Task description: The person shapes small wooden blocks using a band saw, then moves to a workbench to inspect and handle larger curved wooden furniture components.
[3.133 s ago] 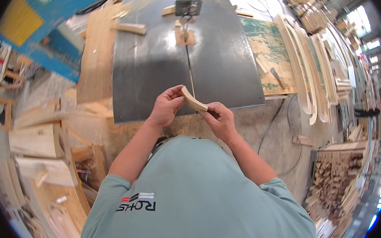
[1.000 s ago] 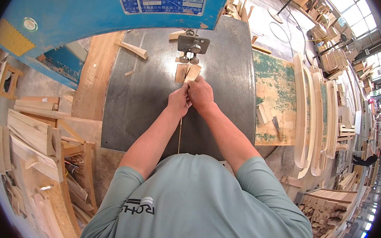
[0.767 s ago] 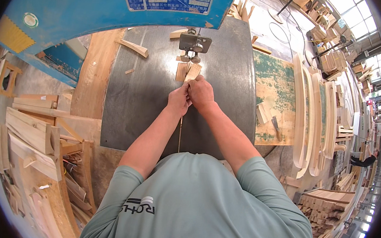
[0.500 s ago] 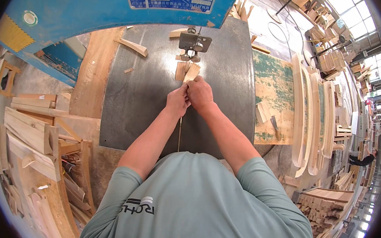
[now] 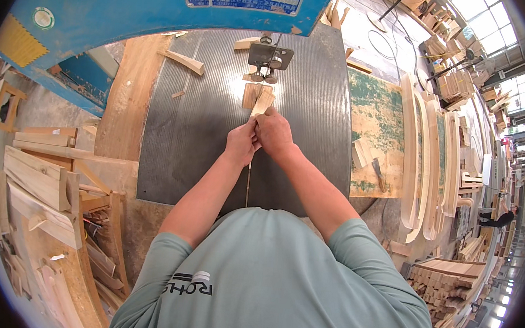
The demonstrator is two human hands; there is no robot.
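Observation:
Both my hands meet at the middle of the ribbed grey saw table (image 5: 202, 134), closed on one short pale wood piece (image 5: 263, 103). My left hand (image 5: 241, 142) grips its near end, with the fingers partly hidden. Pressed against its right side is my right hand (image 5: 274, 131), fingers curled round it. The far end of the piece lies at the thin band saw blade, just below the metal blade guide (image 5: 270, 57). Beside it, a small brown wooden insert (image 5: 251, 94) is set in the table. Where blade and wood touch is too small to tell.
The blue saw body (image 5: 132, 15) arches over the far left. A curved wood offcut (image 5: 184, 63) lies on the table's left. To the right, a worn green board (image 5: 377, 105) carries a wood block (image 5: 361, 154) and a dark-bladed tool (image 5: 379, 175). Stacked timber (image 5: 36, 175) stands left.
The wood piece and both hands have shifted very slightly left, and the piece's far end has swung a little left. Both hands keep their grip.

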